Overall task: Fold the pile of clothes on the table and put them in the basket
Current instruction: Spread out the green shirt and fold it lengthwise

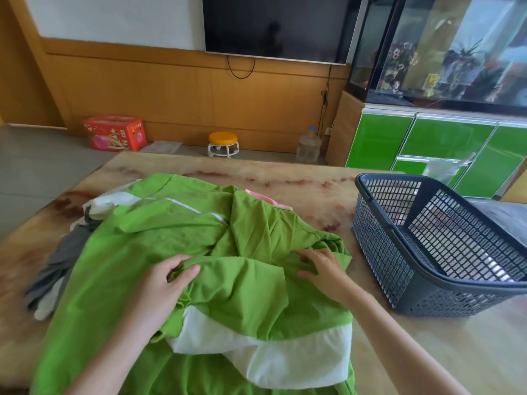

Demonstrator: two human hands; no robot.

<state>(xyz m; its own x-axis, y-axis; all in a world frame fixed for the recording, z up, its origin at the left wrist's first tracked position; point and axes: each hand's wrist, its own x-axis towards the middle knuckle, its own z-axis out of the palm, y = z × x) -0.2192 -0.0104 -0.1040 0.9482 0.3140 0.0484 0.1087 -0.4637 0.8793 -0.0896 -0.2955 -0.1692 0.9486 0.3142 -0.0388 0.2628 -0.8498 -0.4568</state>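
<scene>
1. Green garment [176, 232]: lies crumpled across the middle of the desk [413, 352], on top of the other clothes. A white band runs along its near edge, and thin white stripes cross its far left part.
2. Left grip [162, 283]: rests on the near-left part of the green garment. Thumb and fingers are curled and pinch a raised fold of the green cloth.
3. Right grip [325, 270]: rests on the near-right part of the green garment. The fingers are bent and spread, with their tips on the cloth. It cannot be told whether they hold a fold or only press on it.
4. Pile: partly covered by the green garment.
   - Grey garment [57, 260]: sticks out at the left.
   - White garment [114, 199]: shows at the far left.
   - Pink garment [265, 199]: shows at the far edge.
5. Basket [376, 252]: dark mesh, upright on the right side of the desk, near the green garment but apart from it.
6. Background:
   - A red box [114, 132], an orange stool [223, 143] and a water bottle [309, 145] stand on the floor by the wooden wall.
   - A TV [273, 24] hangs on that wall.
   - A fish tank [456, 52] sits on a green cabinet [379, 141] at the right.
</scene>
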